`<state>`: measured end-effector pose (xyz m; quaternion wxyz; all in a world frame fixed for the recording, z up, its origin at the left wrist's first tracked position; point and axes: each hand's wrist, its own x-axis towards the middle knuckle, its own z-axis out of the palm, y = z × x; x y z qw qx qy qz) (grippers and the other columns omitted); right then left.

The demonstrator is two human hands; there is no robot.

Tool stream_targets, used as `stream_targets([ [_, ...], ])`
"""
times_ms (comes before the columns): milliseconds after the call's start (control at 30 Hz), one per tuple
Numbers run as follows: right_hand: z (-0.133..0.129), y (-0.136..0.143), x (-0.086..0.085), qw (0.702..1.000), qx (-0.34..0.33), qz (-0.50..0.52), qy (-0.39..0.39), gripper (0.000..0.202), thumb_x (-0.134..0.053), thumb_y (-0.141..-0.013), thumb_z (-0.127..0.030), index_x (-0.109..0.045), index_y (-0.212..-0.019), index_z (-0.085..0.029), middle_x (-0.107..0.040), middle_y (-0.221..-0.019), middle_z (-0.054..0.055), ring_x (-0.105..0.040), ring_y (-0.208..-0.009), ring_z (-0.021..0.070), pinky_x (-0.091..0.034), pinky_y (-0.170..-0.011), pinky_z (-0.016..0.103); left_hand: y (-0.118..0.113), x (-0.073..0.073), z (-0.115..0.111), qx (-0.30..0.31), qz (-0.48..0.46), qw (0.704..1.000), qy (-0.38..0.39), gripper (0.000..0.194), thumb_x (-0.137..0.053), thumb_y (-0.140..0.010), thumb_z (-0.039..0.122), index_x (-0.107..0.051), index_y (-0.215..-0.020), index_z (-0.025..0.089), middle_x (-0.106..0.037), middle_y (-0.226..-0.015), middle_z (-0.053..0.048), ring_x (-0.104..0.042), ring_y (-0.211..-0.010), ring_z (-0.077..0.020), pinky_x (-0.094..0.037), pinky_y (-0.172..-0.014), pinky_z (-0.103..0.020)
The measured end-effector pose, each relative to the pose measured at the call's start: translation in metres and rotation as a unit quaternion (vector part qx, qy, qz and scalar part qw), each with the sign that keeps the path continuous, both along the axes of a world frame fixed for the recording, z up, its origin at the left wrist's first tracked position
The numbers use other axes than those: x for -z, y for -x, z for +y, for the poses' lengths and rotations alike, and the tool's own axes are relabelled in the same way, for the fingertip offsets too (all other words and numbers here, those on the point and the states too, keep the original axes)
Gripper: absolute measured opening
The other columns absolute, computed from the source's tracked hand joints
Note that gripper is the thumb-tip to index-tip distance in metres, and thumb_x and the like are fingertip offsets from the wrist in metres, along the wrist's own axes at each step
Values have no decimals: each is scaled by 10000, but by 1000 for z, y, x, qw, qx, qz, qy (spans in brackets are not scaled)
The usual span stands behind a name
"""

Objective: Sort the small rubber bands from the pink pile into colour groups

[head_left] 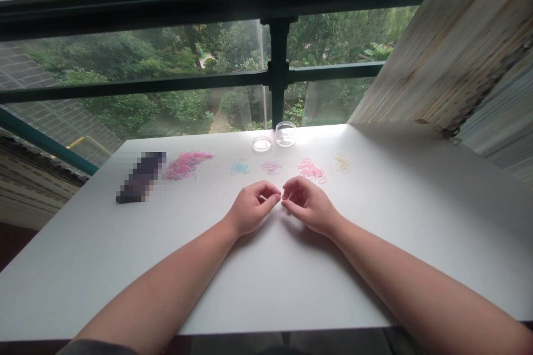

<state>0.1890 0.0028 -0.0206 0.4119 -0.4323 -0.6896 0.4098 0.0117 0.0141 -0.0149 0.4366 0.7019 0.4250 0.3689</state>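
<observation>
My left hand (254, 208) and my right hand (310, 205) meet fingertip to fingertip above the white table. On the left, thumb and forefinger are pinched together. The right fingers curl toward the thumb in a loose pinch; whatever lies between the tips is too small to make out. Just beyond the hands, small rubber bands lie in a row of piles: blue bands (240, 167), purple bands (271, 167), pink bands (310, 170) and yellow bands (342, 163). Farther left spreads a larger mixed heap of bands (187, 165), mostly pink and purple.
A clear round container (285, 135) stands at the table's far edge, beside a clear round lid (262, 145). At the left lies a dark, pixelated rectangular object (142, 177). A green railing (278, 66) and window run behind the white table (233, 294); a curtain (408, 50) hangs at right.
</observation>
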Motion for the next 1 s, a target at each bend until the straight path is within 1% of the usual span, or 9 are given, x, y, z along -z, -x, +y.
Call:
stream_targets([
  [67, 0, 0, 1, 1000, -5, -3, 3, 220, -593, -740, -213, -512, -943, -184, -593, -788, 16, -538, -568, 95, -456, -542, 237, 0, 0, 0, 4, -1, 1000, 2, 175, -547, -809, 321, -607, -840, 159, -626, -812, -36, -574, -740, -131, -466, -655, -229],
  [233, 1, -1, 0, 1000, -5, -26, 8, 106, -572, -771, -241, -559, -855, -177, -580, -683, -1, -522, -555, 100, -425, -521, 230, 1, -1, 0, 5, 2, 1000, 2, 182, -551, -810, 329, -604, -829, 156, -614, -786, -29, -563, -722, -126, -455, -643, -223],
  [433, 0, -1, -1, 1000, 1, -24, 20, 109, -540, -807, -273, -578, -820, -172, -609, -708, 16, -546, -563, 111, -434, -536, 242, 1, 0, 0, 3, 4, 1000, 4, 177, -548, -814, 323, -602, -837, 156, -605, -779, -24, -541, -702, -115, -434, -612, -209],
  [733, 1, -2, -1, 1000, 12, -17, 9, 77, -533, -808, -244, -583, -802, -186, -598, -694, 4, -536, -587, 118, -425, -552, 250, 1, 0, 1, -3, 8, 1000, 7, 184, -537, -820, 336, -585, -826, 158, -582, -749, -15, -517, -659, -105, -423, -593, -207],
  [1000, 2, -2, -1, 1000, 15, -11, 4, 65, -539, -795, -228, -580, -769, -184, -583, -669, -3, -515, -584, 115, -412, -551, 247, 2, 0, 1, 4, 10, 1000, 9, 181, -527, -825, 332, -573, -822, 157, -576, -751, -15, -514, -661, -104, -425, -599, -210],
])
